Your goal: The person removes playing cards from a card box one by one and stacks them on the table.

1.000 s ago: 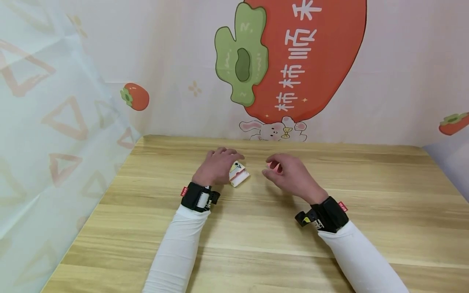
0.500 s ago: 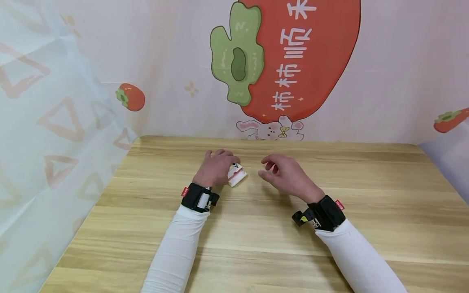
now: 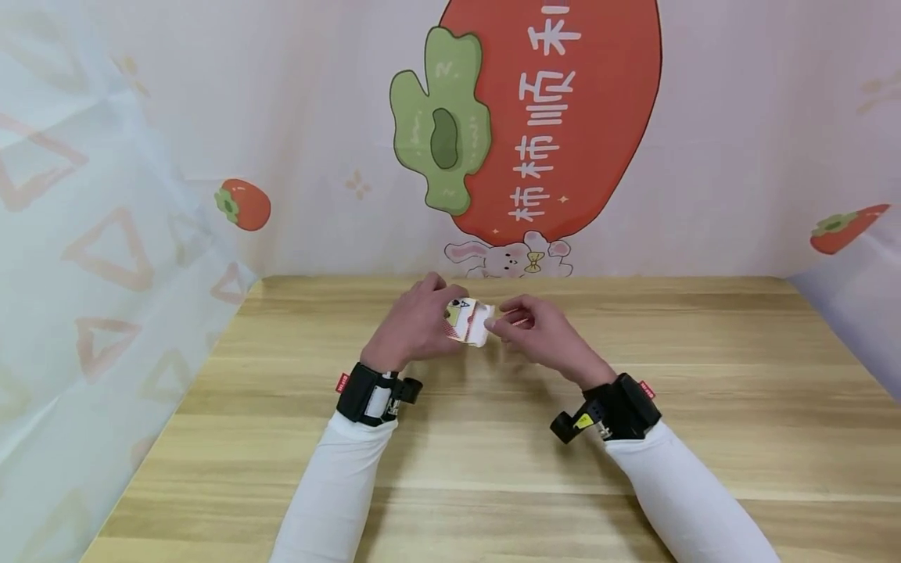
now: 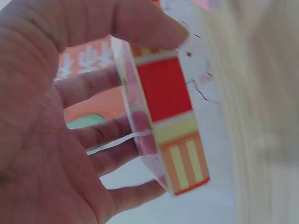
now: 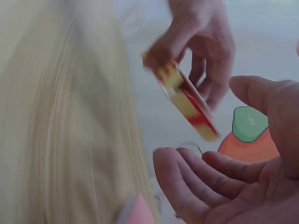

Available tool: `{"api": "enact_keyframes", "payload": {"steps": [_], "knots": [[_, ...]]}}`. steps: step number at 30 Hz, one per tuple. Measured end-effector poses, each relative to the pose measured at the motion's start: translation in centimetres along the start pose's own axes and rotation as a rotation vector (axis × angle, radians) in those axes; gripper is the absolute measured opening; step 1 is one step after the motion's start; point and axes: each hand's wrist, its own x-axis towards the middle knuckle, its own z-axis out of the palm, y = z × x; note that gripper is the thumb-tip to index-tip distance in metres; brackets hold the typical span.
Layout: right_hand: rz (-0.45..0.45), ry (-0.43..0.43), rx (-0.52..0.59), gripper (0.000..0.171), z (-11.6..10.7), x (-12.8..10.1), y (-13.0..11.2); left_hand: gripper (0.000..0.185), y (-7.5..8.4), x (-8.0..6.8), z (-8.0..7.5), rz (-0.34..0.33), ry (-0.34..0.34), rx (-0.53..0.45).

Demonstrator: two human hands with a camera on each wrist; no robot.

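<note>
A small playing-card box (image 3: 470,321) is lifted above the wooden table (image 3: 493,469), gripped in the left hand (image 3: 415,328): the thumb presses its top end and the curled fingers support it from behind, as the left wrist view shows. The right hand (image 3: 542,336) is just beside the box, its fingertips at the box's right edge; the right wrist view shows that palm spread with loosely bent fingers, and whether it touches the box cannot be told. One box and two hands are in view. Both wrist views are blurred, and the box's print is hard to read.
</note>
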Motion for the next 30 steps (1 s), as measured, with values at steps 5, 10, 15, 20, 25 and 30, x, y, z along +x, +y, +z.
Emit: {"api": "enact_keyframes", "payload": {"steps": [5, 10, 15, 20, 25, 30], "knots": [[0.061, -0.115, 0.343, 0.043, 0.5, 0.0, -0.8, 0.072, 1.2, -0.5, -0.9, 0.027, 0.05, -0.089], [0.044, -0.118, 0.482, 0.04, 0.7, -0.3, -0.9, 0.075, 1.8, -0.4, -1.1, 0.053, 0.073, -0.115], [0.041, -0.081, 0.604, 0.042, 0.6, -0.4, -0.6, 0.077, 1.9, -0.1, -1.0, 0.097, 0.078, -0.16], [0.052, -0.058, 0.622, 0.042, 0.6, -0.2, -0.1, 0.079, 1.9, 0.0, -0.7, 0.111, 0.079, -0.193], [-0.018, 0.073, 0.415, 0.042, 0.8, -0.2, -0.2, 0.077, 2.0, 0.1, -0.7, 0.115, 0.124, -0.162], [-0.385, 0.444, -0.195, 0.037, 1.3, -0.5, -0.4, 0.077, 2.4, 0.1, -0.8, 0.104, 0.151, -0.095]]}}
